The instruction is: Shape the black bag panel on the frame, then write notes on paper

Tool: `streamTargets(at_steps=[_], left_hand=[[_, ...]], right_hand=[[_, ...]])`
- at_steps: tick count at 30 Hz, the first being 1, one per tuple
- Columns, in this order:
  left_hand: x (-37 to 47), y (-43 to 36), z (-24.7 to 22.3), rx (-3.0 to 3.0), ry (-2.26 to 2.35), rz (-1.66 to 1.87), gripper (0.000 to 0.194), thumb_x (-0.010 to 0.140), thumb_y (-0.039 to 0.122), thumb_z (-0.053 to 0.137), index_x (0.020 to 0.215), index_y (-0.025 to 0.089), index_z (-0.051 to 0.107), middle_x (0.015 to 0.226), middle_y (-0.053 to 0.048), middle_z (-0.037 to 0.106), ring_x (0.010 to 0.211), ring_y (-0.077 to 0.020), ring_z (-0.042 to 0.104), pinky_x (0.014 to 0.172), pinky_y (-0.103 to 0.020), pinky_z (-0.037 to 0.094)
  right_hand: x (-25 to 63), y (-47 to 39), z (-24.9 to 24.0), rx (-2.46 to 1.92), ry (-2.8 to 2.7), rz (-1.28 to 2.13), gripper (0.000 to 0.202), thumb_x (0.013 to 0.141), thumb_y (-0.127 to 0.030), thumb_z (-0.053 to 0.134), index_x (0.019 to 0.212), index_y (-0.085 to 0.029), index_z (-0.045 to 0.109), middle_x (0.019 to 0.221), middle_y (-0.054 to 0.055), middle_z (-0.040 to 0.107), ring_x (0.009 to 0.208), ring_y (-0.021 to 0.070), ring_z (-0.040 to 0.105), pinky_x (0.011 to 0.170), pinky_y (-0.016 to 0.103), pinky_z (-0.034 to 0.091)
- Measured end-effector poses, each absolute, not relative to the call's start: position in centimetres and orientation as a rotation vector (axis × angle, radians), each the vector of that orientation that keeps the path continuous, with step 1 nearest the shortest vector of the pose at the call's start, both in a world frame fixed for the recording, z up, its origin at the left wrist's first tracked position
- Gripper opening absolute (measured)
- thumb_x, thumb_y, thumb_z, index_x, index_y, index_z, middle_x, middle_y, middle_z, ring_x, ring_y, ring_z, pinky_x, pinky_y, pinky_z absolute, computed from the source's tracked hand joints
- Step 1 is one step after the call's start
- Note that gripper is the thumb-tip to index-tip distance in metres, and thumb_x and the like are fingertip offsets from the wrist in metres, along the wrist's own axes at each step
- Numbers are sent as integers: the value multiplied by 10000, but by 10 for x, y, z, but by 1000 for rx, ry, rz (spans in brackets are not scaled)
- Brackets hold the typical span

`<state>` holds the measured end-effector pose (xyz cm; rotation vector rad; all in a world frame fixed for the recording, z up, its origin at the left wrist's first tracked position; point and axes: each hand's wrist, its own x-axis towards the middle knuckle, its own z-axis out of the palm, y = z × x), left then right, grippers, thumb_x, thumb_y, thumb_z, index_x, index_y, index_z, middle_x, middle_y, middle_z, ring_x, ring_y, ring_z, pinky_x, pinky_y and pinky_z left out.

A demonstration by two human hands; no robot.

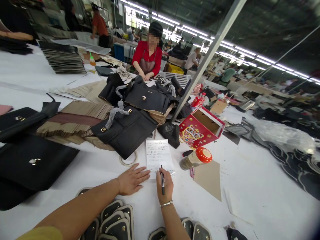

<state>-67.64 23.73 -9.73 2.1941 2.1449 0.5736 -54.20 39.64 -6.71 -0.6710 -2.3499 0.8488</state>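
A white sheet of paper (160, 156) with several lines of handwriting lies on the table. My right hand (165, 185) grips a dark pen (162, 183), its tip at the lower part of the sheet. Spread flat on the table, my left hand (134, 180) has its fingertips by the paper's lower left edge. A roll of tape (128, 159) lies just beyond that hand. To the right of the paper, a jar with an orange lid (203, 155) lies tilted beside a piece of tan board (208, 180).
Black handbags (127, 126) are heaped ahead, and another black bag (32, 163) lies at left. A red box (200, 128) stands beyond the jar, near a slanting metal pole (207, 60). Dark pieces with rivets (118, 221) lie near my forearms. A person in red (150, 60) works across the table.
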Motion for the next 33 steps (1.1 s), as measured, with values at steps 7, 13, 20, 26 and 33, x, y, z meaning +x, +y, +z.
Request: streamTargets(at_steps=[7, 13, 20, 26, 33], left_hand=[[-678, 237, -99, 2097, 2164, 640, 572, 844, 333, 474, 1390, 297, 307, 1426, -15, 384, 1333, -233, 277, 1118, -464, 73], [-674, 238, -96, 2007, 2256, 586, 580, 857, 362, 443, 1405, 259, 281, 1454, -22, 333, 1334, -235, 272, 1116, -455, 74], [-673, 239, -94, 2039, 2283, 545, 573, 856, 380, 442, 1395, 237, 308, 1465, -65, 305, 1333, -243, 276, 1109, -461, 121], [-674, 238, -98, 2101, 2289, 585, 525, 848, 374, 460, 1344, 215, 396, 1440, -95, 349, 1319, -269, 300, 1100, -499, 116], [-676, 241, -103, 2278, 2321, 473, 516, 866, 409, 437, 1353, 246, 390, 1437, -64, 357, 1316, -259, 313, 1104, -483, 119]], right_hand=[[-545, 402, -66, -923, -2351, 1025, 314, 884, -372, 418, 1086, -179, 562, 854, 49, 665, 760, 188, 632, 741, 322, 494], [-549, 401, -67, -733, -2404, 1006, 316, 874, -348, 457, 1078, -152, 598, 1035, 93, 655, 924, 206, 627, 837, 337, 490], [-543, 388, -83, -470, -2495, 805, 160, 854, -235, 447, 933, -222, 585, 845, 27, 667, 842, 194, 627, 972, 441, 410], [-543, 385, -85, -583, -2505, 820, 6, 816, -233, 479, 815, -228, 483, 715, 9, 600, 686, 185, 595, 798, 395, 495], [-546, 386, -82, -500, -2465, 773, 65, 809, -195, 444, 843, -233, 483, 685, -23, 583, 645, 159, 582, 983, 427, 391]])
